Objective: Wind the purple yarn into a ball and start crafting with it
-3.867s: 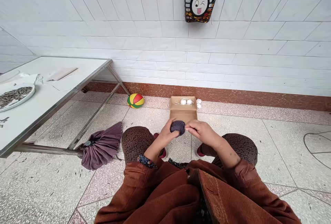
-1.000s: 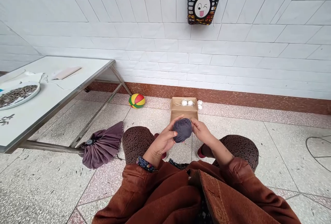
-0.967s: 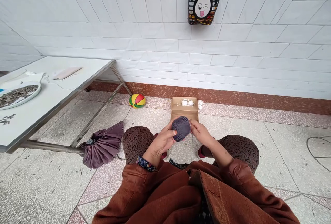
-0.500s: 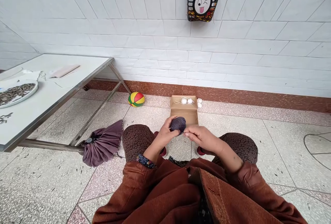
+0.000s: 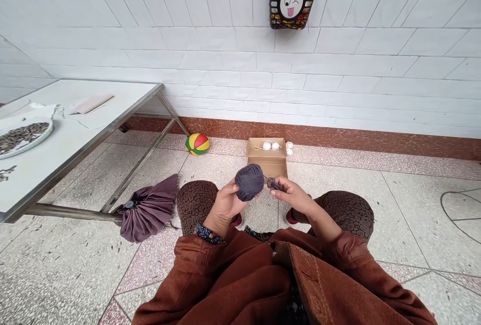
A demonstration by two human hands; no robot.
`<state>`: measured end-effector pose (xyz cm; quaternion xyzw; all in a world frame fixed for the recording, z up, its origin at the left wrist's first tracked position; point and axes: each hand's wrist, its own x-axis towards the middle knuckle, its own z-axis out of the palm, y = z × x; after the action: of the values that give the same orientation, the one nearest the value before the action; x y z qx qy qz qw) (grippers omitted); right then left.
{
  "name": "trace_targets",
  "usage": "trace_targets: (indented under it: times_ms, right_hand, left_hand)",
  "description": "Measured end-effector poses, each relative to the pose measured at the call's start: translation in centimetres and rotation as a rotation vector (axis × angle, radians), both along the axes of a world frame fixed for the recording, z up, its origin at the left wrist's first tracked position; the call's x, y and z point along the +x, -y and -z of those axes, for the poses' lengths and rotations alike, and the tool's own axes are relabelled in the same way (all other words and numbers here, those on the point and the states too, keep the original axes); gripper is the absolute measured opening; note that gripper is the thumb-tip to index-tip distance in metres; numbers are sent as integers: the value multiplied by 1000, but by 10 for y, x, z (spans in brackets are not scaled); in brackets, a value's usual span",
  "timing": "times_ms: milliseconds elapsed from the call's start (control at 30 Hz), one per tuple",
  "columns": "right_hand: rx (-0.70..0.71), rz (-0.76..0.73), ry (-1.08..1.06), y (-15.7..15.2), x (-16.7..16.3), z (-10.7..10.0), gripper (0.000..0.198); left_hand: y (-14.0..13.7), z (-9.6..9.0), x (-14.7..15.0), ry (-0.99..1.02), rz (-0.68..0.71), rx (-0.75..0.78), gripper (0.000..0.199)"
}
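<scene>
My left hand [image 5: 228,201] is wrapped round a dark purple-grey ball of yarn [image 5: 249,182], held above the gap between my knees. To its right, my right hand [image 5: 291,192] pinches a small loose tangle of the same yarn [image 5: 275,183]. A short strand runs from the ball to this tangle. Just beyond the hands, an open cardboard box [image 5: 267,166] lies on the floor. Two white balls of yarn [image 5: 271,145] rest in its far part, and small white pieces [image 5: 289,148] lie beside it on the right.
At left stands a metal-framed table [image 5: 131,104] bearing a plate of seeds [image 5: 28,137]. A purple folded fabric item [image 5: 150,210] lies near its leg. A colourful ball [image 5: 197,143] sits by the wall. Above hangs a black basket [image 5: 293,2]. A wire frame [image 5: 456,220] is at right.
The yarn ball has turned in my left hand and moved slightly left, showing more fully. My right hand has drawn a little away, and a loose tangle of yarn now shows in its fingers.
</scene>
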<state>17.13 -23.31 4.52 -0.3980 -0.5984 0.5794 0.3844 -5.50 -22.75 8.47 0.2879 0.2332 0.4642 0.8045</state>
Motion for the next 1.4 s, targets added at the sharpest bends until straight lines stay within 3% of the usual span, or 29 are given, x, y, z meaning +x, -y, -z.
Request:
trace_targets:
  times_ms: [100, 333, 433, 633, 833, 933, 1133, 1400]
  right_hand:
    - [-115, 73, -141, 5, 0, 6, 44]
    - [-114, 216, -331, 8, 0, -4, 44]
    - [-168, 322, -483, 7, -1, -2, 39]
    - [-496, 711, -902, -4, 20, 22, 13]
    - [-716, 748, -1118, -4, 40, 52, 21]
    - [-681, 796, -1139, -4, 40, 62, 18]
    - [-600, 1006, -963, -4, 45, 84, 11]
    - [-438, 982, -858, -5, 54, 91, 10]
  left_hand:
    - [-3, -3, -6, 38, -79, -56, 59]
    - [-4, -3, -7, 34, -111, -91, 57]
    - [-7, -6, -9, 61, -203, -96, 55]
    - [-18, -18, -32, 135, -496, -21, 48]
    - [-24, -28, -58, 184, -662, 82, 33]
    - [-25, -33, -66, 170, -715, 102, 33]
    - [-25, -49, -85, 212, -830, 188, 36]
    - [-26, -53, -107, 103, -912, 228, 36]
